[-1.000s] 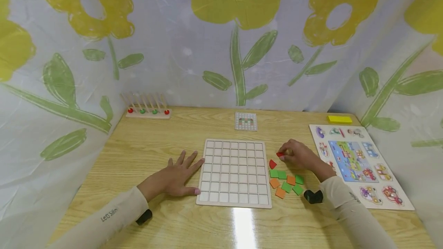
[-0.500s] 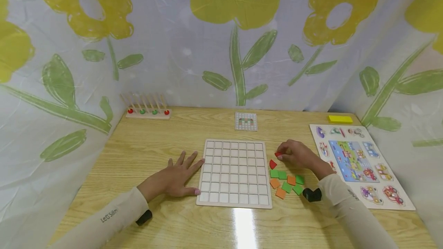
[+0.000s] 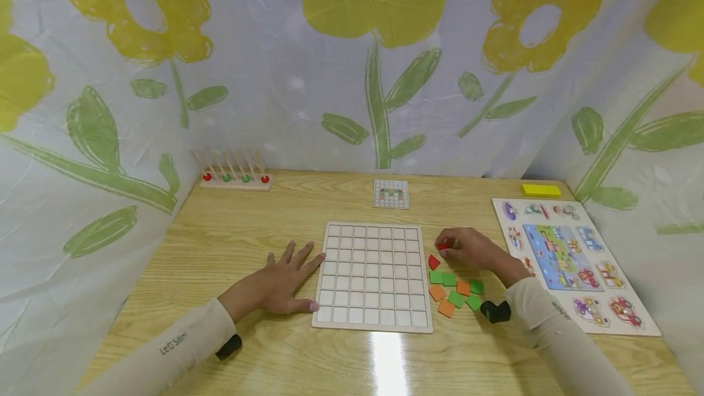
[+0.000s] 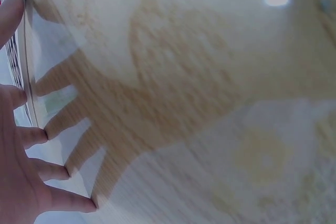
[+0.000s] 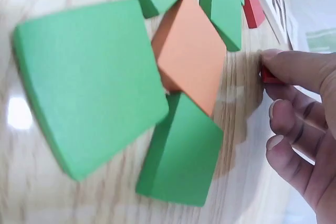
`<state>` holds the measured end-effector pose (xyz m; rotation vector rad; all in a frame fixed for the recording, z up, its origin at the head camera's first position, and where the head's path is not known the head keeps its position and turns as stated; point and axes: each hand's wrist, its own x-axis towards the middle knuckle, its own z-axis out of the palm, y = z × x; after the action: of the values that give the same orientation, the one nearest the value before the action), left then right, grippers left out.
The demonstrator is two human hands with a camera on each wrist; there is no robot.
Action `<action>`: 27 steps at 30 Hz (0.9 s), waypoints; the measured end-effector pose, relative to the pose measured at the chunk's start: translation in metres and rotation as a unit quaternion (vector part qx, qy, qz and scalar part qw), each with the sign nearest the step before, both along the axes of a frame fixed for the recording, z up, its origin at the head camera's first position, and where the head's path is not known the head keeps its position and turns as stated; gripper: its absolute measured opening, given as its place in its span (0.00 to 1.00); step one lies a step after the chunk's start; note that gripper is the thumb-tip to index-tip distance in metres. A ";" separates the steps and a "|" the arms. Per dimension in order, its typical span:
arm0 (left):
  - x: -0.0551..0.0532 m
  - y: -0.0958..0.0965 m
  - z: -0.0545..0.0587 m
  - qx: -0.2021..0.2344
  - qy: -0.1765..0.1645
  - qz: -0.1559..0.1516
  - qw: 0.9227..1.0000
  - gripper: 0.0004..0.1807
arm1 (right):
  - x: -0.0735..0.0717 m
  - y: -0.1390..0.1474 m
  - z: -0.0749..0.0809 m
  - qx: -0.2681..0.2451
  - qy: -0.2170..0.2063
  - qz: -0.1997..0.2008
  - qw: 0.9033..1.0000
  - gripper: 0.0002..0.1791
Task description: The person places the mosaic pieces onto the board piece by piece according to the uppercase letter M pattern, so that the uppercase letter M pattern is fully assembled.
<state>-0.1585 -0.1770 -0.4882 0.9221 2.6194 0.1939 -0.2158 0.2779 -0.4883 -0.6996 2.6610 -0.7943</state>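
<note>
A pale wooden grid board (image 3: 371, 277) of square cells lies in the middle of the table in the head view. My left hand (image 3: 285, 283) rests with spread, straight fingers at its left edge, thumb and index touching the frame. To the right of the board, my right hand (image 3: 470, 246) pinches a small red piece (image 5: 270, 76) between thumb and fingers, low over the table. Another red piece (image 3: 434, 262), wedge-shaped, lies between that hand and the board. Nearer the front are several green square tiles (image 5: 92, 77) and orange tiles (image 5: 197, 56), loosely grouped.
Behind the board lies a small pattern card (image 3: 391, 193). A peg stand (image 3: 236, 181) with red and green beads is at the back left. On the right are a picture puzzle board (image 3: 574, 261) and a yellow block (image 3: 541, 190). A flowered curtain encloses the table.
My right hand has shifted slightly left with the red piece, which its fingers now cover more. The left hand and the tiles stay where they were.
</note>
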 end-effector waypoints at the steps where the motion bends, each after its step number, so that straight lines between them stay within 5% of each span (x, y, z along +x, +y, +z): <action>1: -0.001 0.001 0.000 0.001 0.000 -0.001 1.000 0.54 | 0.001 0.000 0.001 0.000 -0.001 -0.003 1.000 0.06; 27: 0.001 0.001 -0.002 0.013 0.006 0.013 1.000 0.53 | 0.016 -0.037 0.020 -0.067 -0.020 -0.021 0.997 0.12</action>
<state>-0.1574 -0.1759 -0.4904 0.9013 2.6458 0.2302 -0.2000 0.2413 -0.4687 -0.6535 2.6125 -0.9954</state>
